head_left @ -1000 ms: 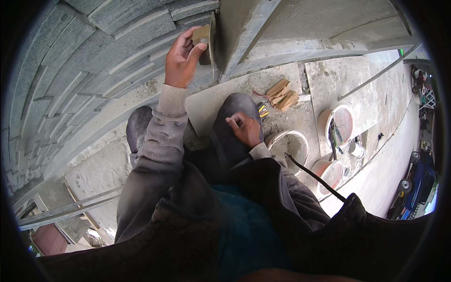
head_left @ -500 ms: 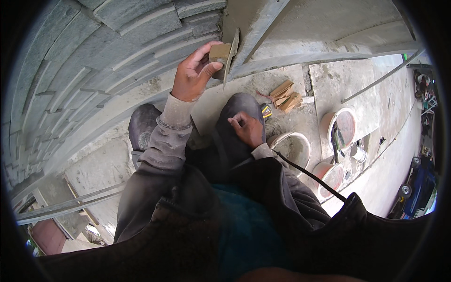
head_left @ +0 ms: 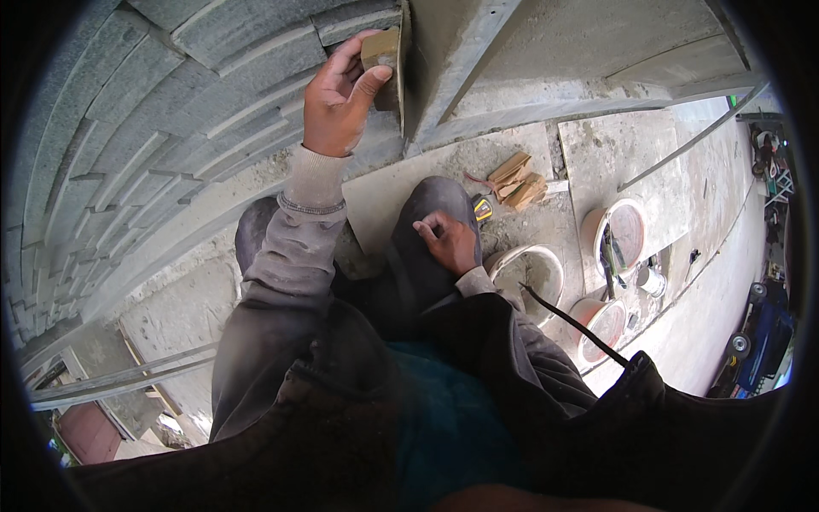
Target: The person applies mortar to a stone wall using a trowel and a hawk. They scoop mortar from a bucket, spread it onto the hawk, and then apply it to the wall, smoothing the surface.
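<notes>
My left hand is raised at the upper middle, gripping a tan block between thumb and fingers. A thin flat plate sits against the block's right side, its face turned to the grey plastered surface. Whether plate and surface touch, I cannot tell. Just left of the hand rises a wall of stacked grey stone strips. My right hand rests by my right knee, fingers curled in and thumb bent toward them, with nothing seen in it.
A yellow-black tape measure and tan wood-like pieces lie right of my knee. Beyond stand a pale bucket, another bucket with dark-handled tools, a third, and a white can. A slanting pole crosses at right.
My left hand has moved up and slightly left with the block and plate. The plate is now more upright and farther up the plastered surface. My right hand stays put.
</notes>
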Demonstrator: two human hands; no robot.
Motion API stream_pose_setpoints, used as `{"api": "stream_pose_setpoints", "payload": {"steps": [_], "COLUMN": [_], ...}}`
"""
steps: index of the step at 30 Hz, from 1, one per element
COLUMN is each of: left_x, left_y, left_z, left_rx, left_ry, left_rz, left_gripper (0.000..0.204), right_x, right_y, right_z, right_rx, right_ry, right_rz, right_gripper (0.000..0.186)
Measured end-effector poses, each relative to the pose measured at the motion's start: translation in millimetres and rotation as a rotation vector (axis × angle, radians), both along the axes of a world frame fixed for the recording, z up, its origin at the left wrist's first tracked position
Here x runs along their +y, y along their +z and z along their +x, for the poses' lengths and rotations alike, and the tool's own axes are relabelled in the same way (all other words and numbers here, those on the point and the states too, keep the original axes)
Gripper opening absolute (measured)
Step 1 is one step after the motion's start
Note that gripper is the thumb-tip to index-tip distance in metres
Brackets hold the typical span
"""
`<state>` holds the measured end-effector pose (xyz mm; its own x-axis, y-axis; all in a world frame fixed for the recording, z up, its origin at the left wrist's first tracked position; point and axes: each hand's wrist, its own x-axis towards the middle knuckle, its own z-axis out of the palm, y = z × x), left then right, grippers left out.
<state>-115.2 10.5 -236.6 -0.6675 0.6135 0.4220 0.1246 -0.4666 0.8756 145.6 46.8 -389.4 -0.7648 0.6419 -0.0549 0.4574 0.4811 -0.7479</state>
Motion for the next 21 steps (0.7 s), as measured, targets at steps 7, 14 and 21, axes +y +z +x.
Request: {"api": "stream_pose_setpoints", "payload": {"steps": [7,14,21], "left_x": [-25.4,-26.2,-2.2], "left_y": [8.9,-6.5,-5.5], "left_z": [55.1,19.4,-6.3], "left_rx": [0.154,-0.023,0.074], "left_ry": [0.024,0.000,0.016], "left_rz": [-0.107,0.040,0.014], "left_gripper": [0.046,0.052,0.048], "right_x": [0.8,0.8,1.5], "right_y": [-2.6,2.6,0.3], "right_z": [-0.8,0.0,0.0], "right_rx": [-0.001,-0.073,-0.036], "right_ry": [0.014,0.005,-0.012], "right_rz": [0.013,-0.040,-0.016], "right_gripper": [0.024,0.025,0.026]}}
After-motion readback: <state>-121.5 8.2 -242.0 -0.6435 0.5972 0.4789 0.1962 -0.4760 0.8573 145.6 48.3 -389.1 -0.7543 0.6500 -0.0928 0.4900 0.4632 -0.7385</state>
